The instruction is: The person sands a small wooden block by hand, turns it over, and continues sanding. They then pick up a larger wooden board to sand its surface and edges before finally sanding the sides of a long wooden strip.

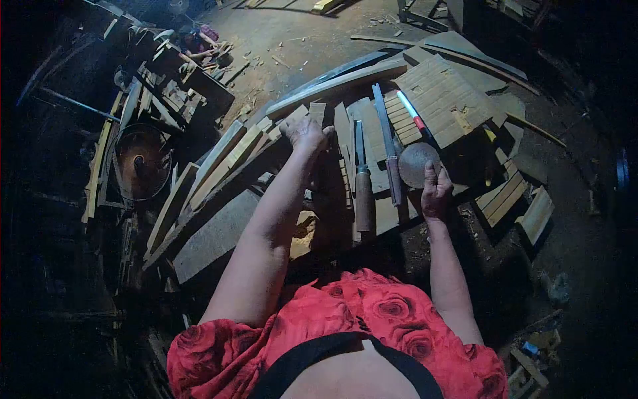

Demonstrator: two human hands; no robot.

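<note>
My left hand (307,134) is closed around a small wooden block (319,112) at the far side of the work surface. My right hand (435,189) grips the edge of a round, pale disc (417,163), whose material I cannot make out. Between my hands lies a chisel (363,199) with a wooden handle. Beside it rests a long flat tool (385,133) with a dark handle, its end close to the disc. A red and white pen-like object (413,113) lies just beyond the disc.
A grooved wooden panel (445,100) sits at the right. Long planks (339,86) stretch along the back, with wooden strips (226,159) at the left. Beyond them stands a round metal basin (141,163). Another person (201,41) crouches far back left among scrap wood.
</note>
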